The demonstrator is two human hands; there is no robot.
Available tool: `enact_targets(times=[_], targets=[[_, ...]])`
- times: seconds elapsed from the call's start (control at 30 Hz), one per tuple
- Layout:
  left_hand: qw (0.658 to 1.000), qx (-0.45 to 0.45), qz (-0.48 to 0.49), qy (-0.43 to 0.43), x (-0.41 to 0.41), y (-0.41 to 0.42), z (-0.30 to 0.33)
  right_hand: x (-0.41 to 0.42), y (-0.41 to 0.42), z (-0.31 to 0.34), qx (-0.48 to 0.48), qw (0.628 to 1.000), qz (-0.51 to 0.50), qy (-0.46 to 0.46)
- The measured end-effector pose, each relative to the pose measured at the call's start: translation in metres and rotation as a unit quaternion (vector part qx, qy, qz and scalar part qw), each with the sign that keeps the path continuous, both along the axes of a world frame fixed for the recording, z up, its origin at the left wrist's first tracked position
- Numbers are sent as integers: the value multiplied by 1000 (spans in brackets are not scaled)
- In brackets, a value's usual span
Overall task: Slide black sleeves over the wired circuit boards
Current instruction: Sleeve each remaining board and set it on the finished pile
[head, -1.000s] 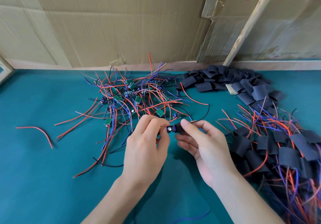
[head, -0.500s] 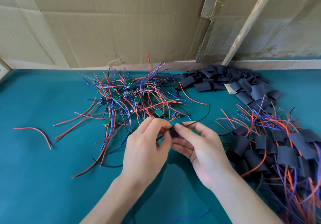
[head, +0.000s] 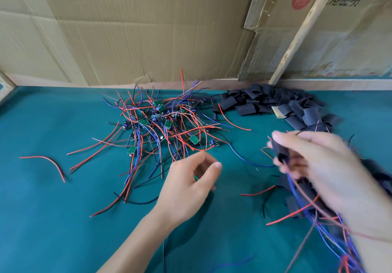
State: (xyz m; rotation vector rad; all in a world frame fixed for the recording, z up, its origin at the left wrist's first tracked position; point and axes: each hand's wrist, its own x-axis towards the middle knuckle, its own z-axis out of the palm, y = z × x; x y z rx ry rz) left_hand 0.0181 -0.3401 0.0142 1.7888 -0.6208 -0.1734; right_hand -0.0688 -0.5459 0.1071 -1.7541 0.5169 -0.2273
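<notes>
The right hand (head: 318,162), blurred, is clenched around a sleeved board (head: 280,152) whose red and blue wires trail down toward the counter's near right corner. It hangs above a heap of finished boards (head: 307,205), black sleeves with wires sticking out, along the right edge. The left hand (head: 186,185) hovers near the counter's middle, fingers loosely curled with thumb and forefinger apart; something small and green shows under the fingers, but I cannot tell what it is or whether it is gripped. Just beyond the left hand lies a tangle of bare boards (head: 165,124), small green squares with red, blue and black wires. A pile of empty sleeves (head: 275,103) sits at the far edge of the green counter (head: 53,219), against the cardboard wall (head: 137,29). One loose red wire (head: 46,162) lies toward the left edge.
</notes>
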Motion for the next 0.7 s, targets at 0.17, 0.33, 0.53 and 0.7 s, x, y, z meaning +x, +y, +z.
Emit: enact_targets(times=[0.17,0.33,0.53,0.7], targets=[[994,96,35,-44,8,0,-9,-34,-79,37,-358,907,-37,218],[990,122,27,-62,7,0,-10,10,-23,37,-466,877,99,62],[990,126,22,-53,9,2,-8,109,35,-39,-512,817,241,111],[990,130,16,-49,11,1,-6,126,25,-61,-524,826,192,82]])
